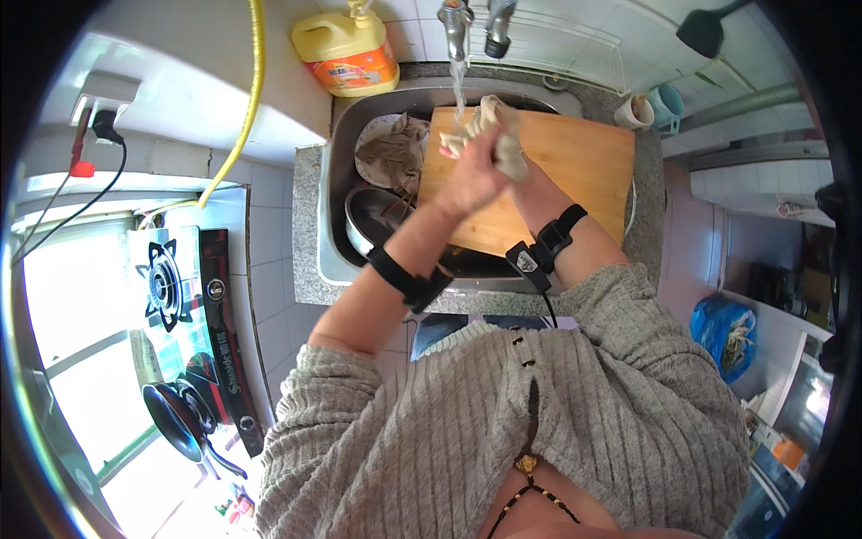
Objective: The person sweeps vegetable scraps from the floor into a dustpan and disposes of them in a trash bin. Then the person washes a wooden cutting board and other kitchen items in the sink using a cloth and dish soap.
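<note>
A wet, whitish cloth [495,124] is bunched up between my two hands, over a wooden cutting board [572,168]. My left hand [475,172] is closed around its near side, blurred by motion. Mostly hidden behind the cloth and the left hand, my right hand [517,176] grips it from the other side. Water runs from the metal faucet [456,34] just beyond the cloth. The board lies across the right part of a stainless steel sink [326,229]. To its left in the sink sit a bowl holding a brownish cloth [397,155] and a metal pan [360,212].
A yellow detergent jug [350,57] stands behind the sink's left corner. Cups [634,112] and a wire rack [559,54] are at the back right. A yellow hose [252,101] hangs at left, above a gas stove [222,337] with a frying pan [174,421].
</note>
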{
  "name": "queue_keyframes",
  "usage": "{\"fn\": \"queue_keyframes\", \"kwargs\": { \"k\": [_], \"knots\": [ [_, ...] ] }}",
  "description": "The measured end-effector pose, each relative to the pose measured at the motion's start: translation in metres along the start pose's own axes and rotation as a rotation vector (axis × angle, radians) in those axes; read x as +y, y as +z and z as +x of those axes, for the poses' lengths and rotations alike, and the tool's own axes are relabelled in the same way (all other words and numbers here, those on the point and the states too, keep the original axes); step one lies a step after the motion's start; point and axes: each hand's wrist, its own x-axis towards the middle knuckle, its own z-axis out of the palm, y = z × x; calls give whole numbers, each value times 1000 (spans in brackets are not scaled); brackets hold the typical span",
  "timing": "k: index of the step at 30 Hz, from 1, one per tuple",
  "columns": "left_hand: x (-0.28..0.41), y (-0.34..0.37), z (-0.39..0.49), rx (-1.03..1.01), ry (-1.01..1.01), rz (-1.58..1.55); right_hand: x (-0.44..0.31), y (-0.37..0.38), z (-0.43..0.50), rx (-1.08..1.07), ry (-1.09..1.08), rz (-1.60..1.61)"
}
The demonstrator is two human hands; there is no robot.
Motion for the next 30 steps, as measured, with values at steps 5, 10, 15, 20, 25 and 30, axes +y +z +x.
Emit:
{"fn": "queue_keyframes", "kwargs": {
  "k": [5,10,15,20,25,30],
  "knots": [
    [-12,10,1,364,275,490,2,18,12,-286,-97,2],
    [-49,-67,80,345,-606,509,-3,24,4,138,144,-111],
    [-66,-117,90,4,-564,670,-43,-13,-23,245,186,-903],
    [-20,-97,79,-28,-509,4,-52,-20,-26,101,-249,-1919],
    [24,-97,74,-9,-334,-789,-29,6,25,-174,-290,-1434],
    [43,-122,61,99,-214,152,-30,11,28,-43,104,-405]
  ]
}}
